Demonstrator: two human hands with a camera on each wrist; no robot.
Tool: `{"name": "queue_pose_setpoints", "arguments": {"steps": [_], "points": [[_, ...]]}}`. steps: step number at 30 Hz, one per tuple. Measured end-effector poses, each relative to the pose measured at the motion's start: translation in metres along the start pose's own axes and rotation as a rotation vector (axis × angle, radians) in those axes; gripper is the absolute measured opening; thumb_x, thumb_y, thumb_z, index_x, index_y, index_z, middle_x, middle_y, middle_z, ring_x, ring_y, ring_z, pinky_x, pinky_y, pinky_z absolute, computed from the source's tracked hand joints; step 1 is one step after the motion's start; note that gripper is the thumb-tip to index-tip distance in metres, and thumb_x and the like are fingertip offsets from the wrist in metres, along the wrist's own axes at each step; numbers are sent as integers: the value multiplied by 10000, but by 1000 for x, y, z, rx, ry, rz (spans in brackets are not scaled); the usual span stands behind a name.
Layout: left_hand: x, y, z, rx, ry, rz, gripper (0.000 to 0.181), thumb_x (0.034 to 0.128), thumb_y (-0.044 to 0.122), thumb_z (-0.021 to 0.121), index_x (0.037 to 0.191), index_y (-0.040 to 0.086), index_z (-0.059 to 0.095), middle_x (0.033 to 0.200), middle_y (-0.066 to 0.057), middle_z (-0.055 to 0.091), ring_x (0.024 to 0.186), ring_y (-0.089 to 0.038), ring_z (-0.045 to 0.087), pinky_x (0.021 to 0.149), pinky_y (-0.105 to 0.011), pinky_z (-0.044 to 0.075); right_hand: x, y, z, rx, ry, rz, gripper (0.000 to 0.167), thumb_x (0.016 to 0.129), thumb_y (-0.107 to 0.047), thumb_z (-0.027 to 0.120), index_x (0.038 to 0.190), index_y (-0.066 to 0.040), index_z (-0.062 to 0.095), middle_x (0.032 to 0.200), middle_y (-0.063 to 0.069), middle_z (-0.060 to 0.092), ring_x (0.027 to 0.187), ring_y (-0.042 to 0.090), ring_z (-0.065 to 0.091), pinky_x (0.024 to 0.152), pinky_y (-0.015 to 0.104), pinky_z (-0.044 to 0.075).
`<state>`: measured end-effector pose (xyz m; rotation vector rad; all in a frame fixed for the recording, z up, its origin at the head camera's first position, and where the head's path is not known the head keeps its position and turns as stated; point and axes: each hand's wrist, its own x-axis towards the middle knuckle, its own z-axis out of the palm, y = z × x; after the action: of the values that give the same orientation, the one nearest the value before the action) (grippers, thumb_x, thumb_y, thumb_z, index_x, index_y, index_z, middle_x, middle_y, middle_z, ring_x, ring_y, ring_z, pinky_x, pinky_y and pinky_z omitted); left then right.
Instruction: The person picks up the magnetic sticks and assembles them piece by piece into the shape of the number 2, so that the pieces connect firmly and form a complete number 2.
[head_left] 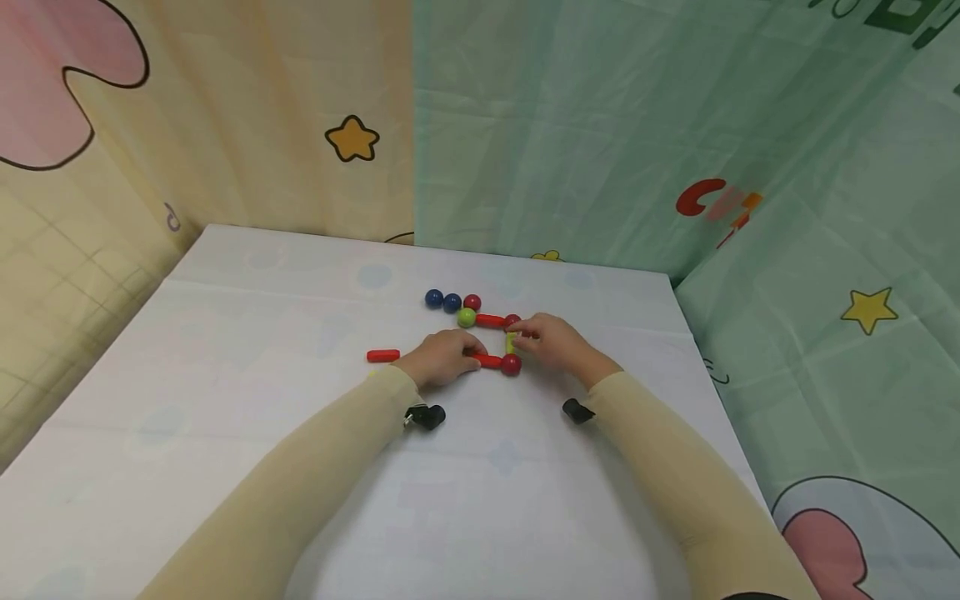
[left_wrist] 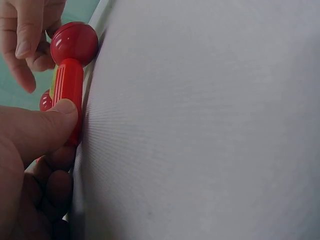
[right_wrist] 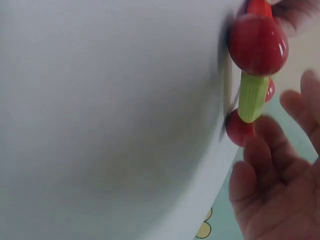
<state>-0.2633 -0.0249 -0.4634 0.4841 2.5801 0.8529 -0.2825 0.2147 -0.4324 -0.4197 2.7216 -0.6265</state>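
My left hand (head_left: pixel 442 358) pinches a red rod (left_wrist: pixel 70 82) between thumb and fingers, low over the table. A red ball (head_left: pixel 511 364) sits on that rod's right end. From this ball a yellow-green rod (right_wrist: pixel 252 97) runs back to another red ball (right_wrist: pixel 239 131). A second red rod (head_left: pixel 491 320) leads left from there to a green ball (head_left: pixel 466 317). Beside the yellow-green rod is my right hand (head_left: pixel 555 342). Its fingers are loosely bent near the farther red ball, with thumb and fingers apart; whether they touch the ball I cannot tell.
Two dark blue balls (head_left: pixel 442 301) and a separate red ball (head_left: pixel 472 302) lie behind the green ball. Left of my left hand is a loose red rod (head_left: pixel 383 356), with a bit of yellow near my sleeve. The white-covered table (head_left: pixel 480 492) meets printed curtains at the back.
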Motion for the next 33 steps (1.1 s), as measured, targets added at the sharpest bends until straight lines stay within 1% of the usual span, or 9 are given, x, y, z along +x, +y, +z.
{"name": "queue_pose_setpoints", "arguments": {"steps": [2, 4, 11, 16, 20, 23, 27, 30, 33], "points": [[0, 0, 0, 2, -1, 0, 276, 1027, 278, 693, 1294, 223, 737, 1232, 8, 710, 1147, -238, 589, 1098, -467, 478, -6, 0, 2, 0, -46, -21, 364, 1026, -314, 696, 1374, -210, 712, 1065, 54, 682, 983, 234, 595, 847, 360, 539], [0, 0, 0, 5, 2, 2, 276, 1028, 279, 692, 1294, 222, 736, 1240, 7, 709, 1153, -239, 589, 1103, -473, 475, -10, 1, 5, -4, -78, -33, 361, 1008, -333, 722, 1351, -222, 727, 1023, 22, 683, 946, 210, 592, 813, 334, 528], [0, -1, 0, 7, 4, -5, 281, 1029, 289, 692, 1301, 231, 731, 1240, 9, 704, 1152, -237, 586, 1095, -466, 480, -17, 3, 14, 20, -96, -49, 430, 962, -317, 785, 1378, -234, 713, 1242, 7, 720, 1179, 232, 604, 1041, 425, 551], [-1, -2, -5, 8, -18, 20, 296, 1028, 286, 690, 1316, 222, 719, 1230, 14, 705, 1146, -224, 594, 1096, -455, 484, -17, 1, 15, 50, -96, -25, 434, 964, -290, 785, 1386, -220, 707, 1263, 27, 723, 1188, 244, 604, 1041, 429, 558], [-1, -5, -14, -24, -21, 47, 325, 1031, 289, 678, 1347, 219, 692, 1219, 22, 690, 1151, -202, 600, 1098, -427, 492, -17, 1, 16, 54, -92, -15, 421, 963, -295, 787, 1372, -227, 715, 1215, 20, 719, 1132, 227, 607, 1000, 399, 569], [0, -10, -27, -82, 23, 38, 327, 1042, 289, 662, 1357, 200, 681, 1214, 5, 679, 1155, -212, 604, 1073, -423, 515, -17, 2, 17, 60, -89, -5, 413, 962, -301, 788, 1364, -232, 721, 1191, 17, 711, 1097, 220, 604, 967, 381, 568], [4, -20, -49, -131, 156, 16, 307, 1054, 246, 653, 1343, 145, 670, 1281, -53, 651, 1212, -259, 591, 1102, -458, 509, -18, 3, 17, 71, -88, -2, 411, 961, -299, 790, 1361, -231, 723, 1179, 15, 705, 1071, 216, 599, 927, 355, 559], [9, -30, -62, -110, 264, -2, 328, 1051, 214, 659, 1365, 119, 646, 1375, -99, 611, 1310, -290, 564, 1178, -485, 455, -19, 4, 17, 72, -87, 0, 412, 960, -295, 790, 1362, -232, 722, 1181, 13, 701, 1064, 215, 595, 904, 333, 555], [14, -40, -70, -85, 311, -36, 398, 1047, 207, 662, 1429, 110, 602, 1485, -134, 558, 1422, -322, 508, 1228, -518, 393, -19, 3, 17, 79, -83, 5, 412, 958, -292, 793, 1361, -233, 724, 1187, 12, 698, 1058, 218, 589, 892, 326, 551]]}}
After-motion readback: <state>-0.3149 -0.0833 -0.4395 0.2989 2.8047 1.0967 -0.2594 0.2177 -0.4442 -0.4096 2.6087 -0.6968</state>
